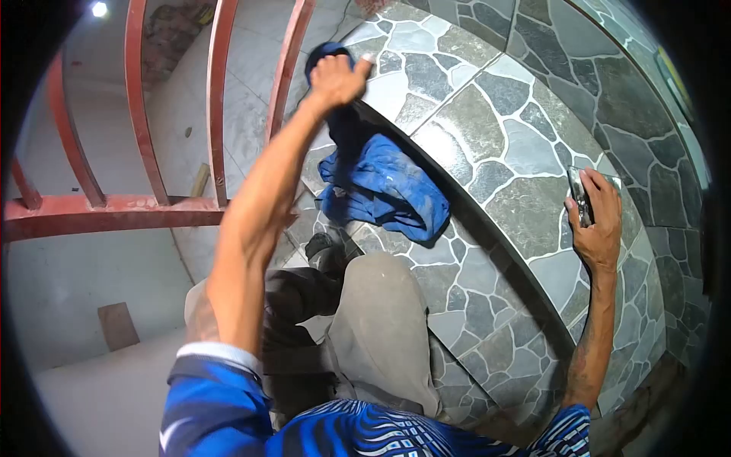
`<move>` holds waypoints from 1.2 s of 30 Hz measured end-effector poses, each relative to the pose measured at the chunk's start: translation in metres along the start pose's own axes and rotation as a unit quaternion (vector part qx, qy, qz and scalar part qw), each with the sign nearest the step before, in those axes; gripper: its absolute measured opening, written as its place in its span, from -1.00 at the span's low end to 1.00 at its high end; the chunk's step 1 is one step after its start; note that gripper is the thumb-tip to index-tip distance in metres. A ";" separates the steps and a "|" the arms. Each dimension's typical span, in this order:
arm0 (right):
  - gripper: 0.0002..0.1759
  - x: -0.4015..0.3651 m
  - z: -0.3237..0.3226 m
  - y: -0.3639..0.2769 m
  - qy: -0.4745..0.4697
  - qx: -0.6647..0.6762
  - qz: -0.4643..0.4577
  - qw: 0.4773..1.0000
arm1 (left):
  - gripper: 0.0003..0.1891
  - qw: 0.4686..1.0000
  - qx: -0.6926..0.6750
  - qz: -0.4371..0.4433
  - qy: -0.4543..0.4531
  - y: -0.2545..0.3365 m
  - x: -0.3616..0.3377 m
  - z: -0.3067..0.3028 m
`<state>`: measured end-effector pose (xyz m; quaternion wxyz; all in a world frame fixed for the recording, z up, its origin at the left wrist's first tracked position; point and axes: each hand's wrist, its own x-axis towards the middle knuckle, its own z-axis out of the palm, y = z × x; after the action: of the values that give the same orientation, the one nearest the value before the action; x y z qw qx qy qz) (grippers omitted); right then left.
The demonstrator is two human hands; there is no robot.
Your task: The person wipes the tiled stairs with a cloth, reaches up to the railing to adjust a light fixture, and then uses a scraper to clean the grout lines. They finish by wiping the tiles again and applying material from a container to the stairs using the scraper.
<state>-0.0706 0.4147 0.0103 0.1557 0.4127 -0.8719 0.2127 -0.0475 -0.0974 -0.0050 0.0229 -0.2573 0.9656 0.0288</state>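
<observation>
My left hand (336, 80) is stretched forward over the step edge, fingers curled on a rounded dark blue bundle (326, 53), thumb sticking out to the right. I cannot tell whether this bundle joins the crumpled blue cloth (392, 186) below it, because the stretch between them is in dark shadow. That cloth lies on the lower tiles against the step and carries pale smudges. Over on the right, my right hand (600, 209) is closed around a flat, shiny dark plate-like tool (576, 190) with a grey edge, held down at the upper tiled surface.
A raised step (518, 206) with stone-pattern tiles curves across the view, its dark edge (487, 221) running diagonally. Tiled wall (640, 122) rises at the right. Red metal railing (114, 213) stands at the left, above a lower floor. My bent knee (381, 305) is beside the step.
</observation>
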 end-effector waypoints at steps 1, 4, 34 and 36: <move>-0.45 0.000 -0.002 0.001 -0.001 0.006 0.001 1.000 | -0.05 0.996 -0.075 -0.047 0.000 -0.007 0.005 -0.004; -0.45 -0.003 -0.004 -0.002 -0.008 0.008 0.012 1.000 | 0.00 0.999 -0.017 -0.031 0.004 0.012 -0.010 0.002; -0.46 0.000 -0.006 -0.004 -0.003 0.006 0.020 1.000 | -0.57 0.952 0.111 0.182 0.222 0.095 -0.149 0.042; -0.46 -0.001 -0.005 -0.004 -0.001 0.000 0.018 1.000 | -0.57 0.935 -0.055 0.206 0.285 0.108 -0.166 0.041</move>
<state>-0.0669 0.4158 0.0154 0.1512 0.3971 -0.8794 0.2146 0.0435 0.0813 -0.0309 -0.2737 -0.0510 0.9604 0.0114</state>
